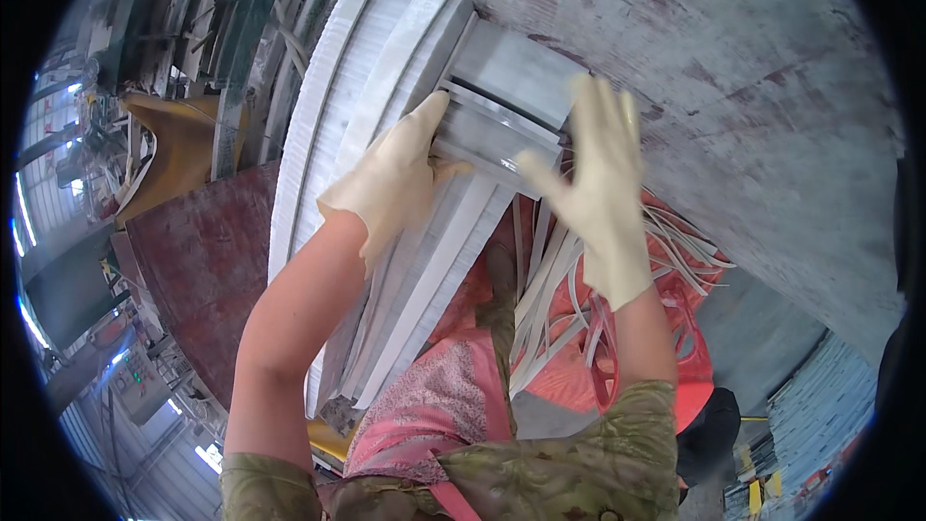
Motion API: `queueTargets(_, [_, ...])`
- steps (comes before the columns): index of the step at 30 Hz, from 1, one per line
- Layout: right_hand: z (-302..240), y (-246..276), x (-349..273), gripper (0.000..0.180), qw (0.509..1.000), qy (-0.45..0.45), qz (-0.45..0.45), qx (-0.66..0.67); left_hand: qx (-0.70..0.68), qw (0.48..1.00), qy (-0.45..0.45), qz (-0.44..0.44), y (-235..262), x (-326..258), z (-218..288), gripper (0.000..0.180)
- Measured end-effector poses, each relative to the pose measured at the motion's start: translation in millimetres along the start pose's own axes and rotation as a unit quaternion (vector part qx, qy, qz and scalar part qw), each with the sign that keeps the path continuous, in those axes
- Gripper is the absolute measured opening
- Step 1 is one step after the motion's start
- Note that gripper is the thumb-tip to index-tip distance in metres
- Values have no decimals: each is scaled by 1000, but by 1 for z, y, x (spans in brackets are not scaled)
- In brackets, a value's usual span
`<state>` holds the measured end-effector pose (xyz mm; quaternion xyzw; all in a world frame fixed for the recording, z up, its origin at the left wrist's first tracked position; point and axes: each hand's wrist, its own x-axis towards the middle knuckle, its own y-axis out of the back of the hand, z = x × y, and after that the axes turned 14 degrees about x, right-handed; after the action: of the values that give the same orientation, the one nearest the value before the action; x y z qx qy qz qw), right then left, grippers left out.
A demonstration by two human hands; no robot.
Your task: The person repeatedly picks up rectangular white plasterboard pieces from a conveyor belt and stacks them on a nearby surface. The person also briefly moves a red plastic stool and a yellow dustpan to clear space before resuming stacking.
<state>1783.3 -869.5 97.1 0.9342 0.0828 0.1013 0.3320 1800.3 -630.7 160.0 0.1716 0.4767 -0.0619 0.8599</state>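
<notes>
My left hand (400, 174), in a pale glove, sits at centre frame with its fingers curled round the near end of a grey metal profile (502, 106), thumb tucked underneath, so it is gripping that bar. My right hand (603, 188) is spread wide, fingers fanned, palm set against the bar's right side just right of centre; it presses but clasps nothing. The bar lies on top of a stack of long white strips (386, 87) that runs from the top centre of the frame down toward my lap.

To do this well, I judge the left grip should stay low on the bar's end while the flat right palm steadies it, so it slides square along the stack and doesn't skew. The risk is a fingertip caught between bar and strips.

Moving outward: below my right wrist, right of centre, a red plastic basket (690, 328) holds a loose tangle of thin white offcut strips (559, 299), some spilling over its rim. A big scuffed grey worktop (752, 87) fills the upper right. A dark red board (207, 251) lies left of centre.
</notes>
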Motion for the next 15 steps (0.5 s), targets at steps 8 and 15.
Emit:
queueTargets(8, [-7, -96, -12, 68, 945, 169, -42, -278, 290, 946, -119, 84, 6, -6, -43, 58])
queueTargets(15, [-15, -98, -13, 82, 967, 126, -61, -215, -81, 997, 9, 13, -14, -59, -150, 59])
